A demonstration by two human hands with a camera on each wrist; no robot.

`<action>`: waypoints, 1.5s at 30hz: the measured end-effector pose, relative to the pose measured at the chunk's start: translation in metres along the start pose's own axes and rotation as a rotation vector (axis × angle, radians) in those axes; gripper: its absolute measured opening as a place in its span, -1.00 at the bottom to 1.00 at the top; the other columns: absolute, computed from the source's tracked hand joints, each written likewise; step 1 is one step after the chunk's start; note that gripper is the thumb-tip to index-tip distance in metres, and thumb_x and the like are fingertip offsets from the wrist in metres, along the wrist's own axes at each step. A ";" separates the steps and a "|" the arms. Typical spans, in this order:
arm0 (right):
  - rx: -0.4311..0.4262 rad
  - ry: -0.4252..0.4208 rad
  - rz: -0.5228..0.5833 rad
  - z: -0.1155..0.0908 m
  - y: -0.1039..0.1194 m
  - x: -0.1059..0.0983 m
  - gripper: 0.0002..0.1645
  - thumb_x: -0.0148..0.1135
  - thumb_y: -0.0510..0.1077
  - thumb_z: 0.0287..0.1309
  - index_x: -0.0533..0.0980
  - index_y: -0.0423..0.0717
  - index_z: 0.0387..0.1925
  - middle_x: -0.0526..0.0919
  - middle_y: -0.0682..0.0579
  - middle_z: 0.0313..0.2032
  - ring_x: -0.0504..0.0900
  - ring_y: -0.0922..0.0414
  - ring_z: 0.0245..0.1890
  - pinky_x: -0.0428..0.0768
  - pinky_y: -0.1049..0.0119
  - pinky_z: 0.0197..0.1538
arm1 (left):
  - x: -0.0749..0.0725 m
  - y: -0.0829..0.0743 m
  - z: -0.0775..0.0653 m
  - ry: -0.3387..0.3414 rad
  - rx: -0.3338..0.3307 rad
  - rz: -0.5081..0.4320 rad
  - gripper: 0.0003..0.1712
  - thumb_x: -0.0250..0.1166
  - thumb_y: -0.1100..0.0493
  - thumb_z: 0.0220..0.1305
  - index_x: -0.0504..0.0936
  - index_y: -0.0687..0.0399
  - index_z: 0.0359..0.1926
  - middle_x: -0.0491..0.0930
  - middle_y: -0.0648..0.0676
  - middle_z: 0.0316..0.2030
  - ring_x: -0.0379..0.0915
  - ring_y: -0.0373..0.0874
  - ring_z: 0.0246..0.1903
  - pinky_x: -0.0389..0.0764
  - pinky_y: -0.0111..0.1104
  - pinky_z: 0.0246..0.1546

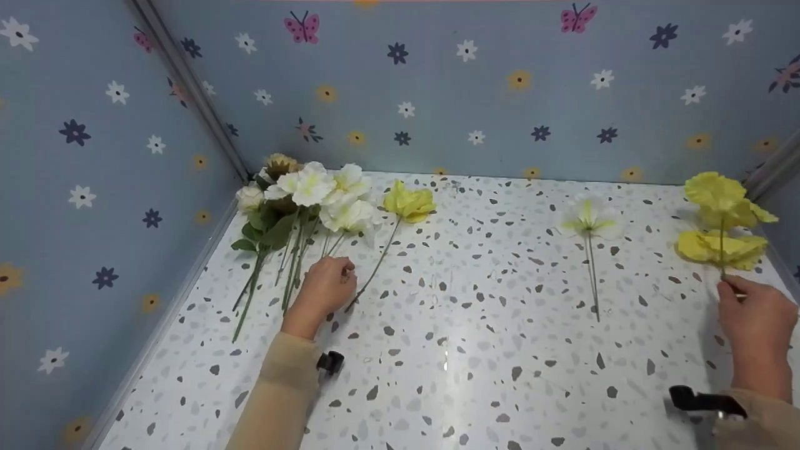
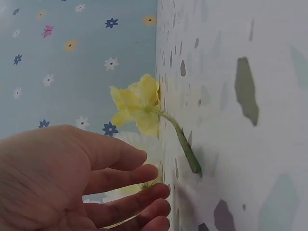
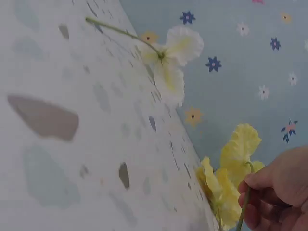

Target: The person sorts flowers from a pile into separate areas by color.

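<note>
My right hand pinches the green stem of a yellow flower between thumb and fingers, its bloom above another yellow flower on the right. My left hand hovers by the stems of white flowers on the left; in the left wrist view its fingers are loosely bent with nothing visible between them. Just right of it lies a single yellow flower, its stem angled toward the hand. A white flower lies apart, left of my right hand, also seen in the right wrist view.
The speckled white tabletop meets a blue patterned panel at the back and another panel on the left. Beside the white flowers lie a cream rose with leaves and a brownish flower.
</note>
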State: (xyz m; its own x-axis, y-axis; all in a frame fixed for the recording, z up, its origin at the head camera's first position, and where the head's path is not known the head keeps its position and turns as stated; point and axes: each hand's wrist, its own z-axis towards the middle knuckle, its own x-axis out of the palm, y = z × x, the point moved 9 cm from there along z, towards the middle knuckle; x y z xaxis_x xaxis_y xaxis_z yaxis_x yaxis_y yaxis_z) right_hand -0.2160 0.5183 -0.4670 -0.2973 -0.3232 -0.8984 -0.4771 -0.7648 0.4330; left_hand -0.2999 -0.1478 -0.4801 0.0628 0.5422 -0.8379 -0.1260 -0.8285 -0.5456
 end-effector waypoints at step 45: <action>0.176 0.165 0.011 0.002 -0.025 0.016 -0.38 -0.10 0.00 0.51 0.31 -0.30 0.41 0.40 -0.39 0.25 0.44 -0.26 0.08 0.57 -0.01 -0.20 | 0.014 -0.008 0.000 -0.019 -0.011 0.069 -0.72 0.25 0.36 0.11 0.47 0.08 -0.68 0.42 0.03 -0.66 0.31 -0.06 -0.58 0.40 -0.24 -0.48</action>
State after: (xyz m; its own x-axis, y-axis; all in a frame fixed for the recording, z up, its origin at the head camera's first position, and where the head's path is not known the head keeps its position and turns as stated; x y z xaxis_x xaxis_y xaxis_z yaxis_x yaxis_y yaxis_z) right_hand -0.2103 0.5332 -0.4917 -0.1705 -0.4288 -0.8871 -0.6160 -0.6563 0.4357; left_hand -0.2982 -0.1335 -0.4874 0.0350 0.4863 -0.8731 -0.1187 -0.8654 -0.4868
